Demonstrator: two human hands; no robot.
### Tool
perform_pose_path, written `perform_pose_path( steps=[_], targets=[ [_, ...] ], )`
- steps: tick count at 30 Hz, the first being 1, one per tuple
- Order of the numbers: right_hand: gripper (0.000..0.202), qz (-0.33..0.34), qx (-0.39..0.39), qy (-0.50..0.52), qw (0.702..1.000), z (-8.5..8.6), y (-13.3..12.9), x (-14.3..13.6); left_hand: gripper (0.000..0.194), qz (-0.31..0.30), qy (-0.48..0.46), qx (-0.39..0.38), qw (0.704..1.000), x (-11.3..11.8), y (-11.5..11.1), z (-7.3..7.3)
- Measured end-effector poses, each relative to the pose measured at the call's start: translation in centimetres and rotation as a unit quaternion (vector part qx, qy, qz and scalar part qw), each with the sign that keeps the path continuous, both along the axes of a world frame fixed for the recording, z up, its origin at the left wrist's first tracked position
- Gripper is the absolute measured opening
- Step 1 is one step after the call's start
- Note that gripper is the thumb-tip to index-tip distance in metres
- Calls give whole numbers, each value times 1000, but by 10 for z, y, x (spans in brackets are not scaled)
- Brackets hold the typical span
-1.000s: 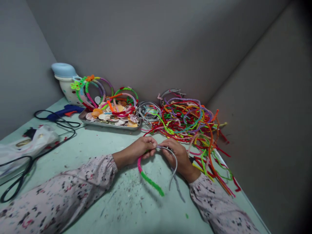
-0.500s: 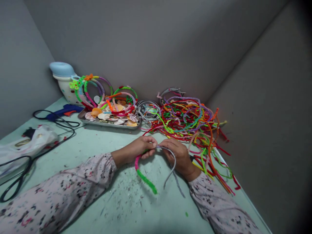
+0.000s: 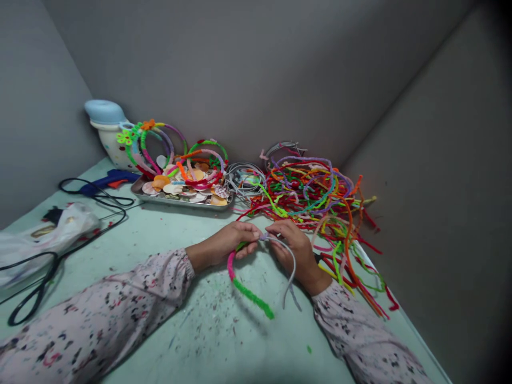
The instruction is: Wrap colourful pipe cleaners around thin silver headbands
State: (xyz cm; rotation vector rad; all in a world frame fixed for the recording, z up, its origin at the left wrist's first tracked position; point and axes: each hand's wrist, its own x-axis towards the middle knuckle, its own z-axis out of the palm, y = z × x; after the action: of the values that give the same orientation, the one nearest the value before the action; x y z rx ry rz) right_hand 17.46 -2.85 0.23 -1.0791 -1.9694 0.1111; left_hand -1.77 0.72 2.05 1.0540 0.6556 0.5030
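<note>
A headband hoop point(image 3: 251, 293) wrapped in pink and bright green pipe cleaner curves below my hands, its bare grey end arching to the right. My left hand point(image 3: 240, 240) is closed, pinching the hoop between thumb and fingers. Just right of that pinch, a lavender pipe cleaner point(image 3: 263, 237) is coiled round the hoop, and its loose tail hangs beside the grey end. My right hand point(image 3: 294, 250) has curled fingers at the coil, on the lavender pipe cleaner; the fingers partly hide the contact.
A metal tray point(image 3: 180, 202) of seashells and finished headbands point(image 3: 204, 152) stands at the back. Right of it lie grey hoops point(image 3: 244, 181) and a tangled pipe cleaner pile point(image 3: 304, 186). Leftward are a blue glue gun point(image 3: 108, 181), black cord point(image 3: 52, 277), plastic bag point(image 3: 76, 224) and blue-lidded container point(image 3: 110, 133).
The hoop's green end has swung right, and the lavender coil now shows more plainly. My right hand's fingers have lifted and parted slightly at the coil. The view has shifted slightly.
</note>
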Motion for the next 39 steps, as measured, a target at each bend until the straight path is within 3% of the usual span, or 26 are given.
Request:
perform_pose_path(
  steps=[12,16,22,26,29,32,39],
  targets=[
    [15,-33,-9,53,998,-2,1,-3,16,11,18,23,1000,0,1,2],
    [24,-93,28,86,992,4,-1,-2,16,43,5,11,999,2,0,3],
    [17,-173,90,158,968,6,-4,1,15,90,-42,-6,995,0,2,-1],
    [15,-152,117,144,971,4,-6,0,15,103,-114,-31,988,-2,4,-5],
    [18,-98,89,99,986,3,-7,-4,13,105,-140,-35,984,-1,4,-5],
    [23,-57,67,58,994,3,-8,-7,13,103,-140,-33,984,1,2,-4],
    [10,-47,80,45,995,6,-8,-7,15,81,-127,-5,989,3,-3,-2]
  ],
)
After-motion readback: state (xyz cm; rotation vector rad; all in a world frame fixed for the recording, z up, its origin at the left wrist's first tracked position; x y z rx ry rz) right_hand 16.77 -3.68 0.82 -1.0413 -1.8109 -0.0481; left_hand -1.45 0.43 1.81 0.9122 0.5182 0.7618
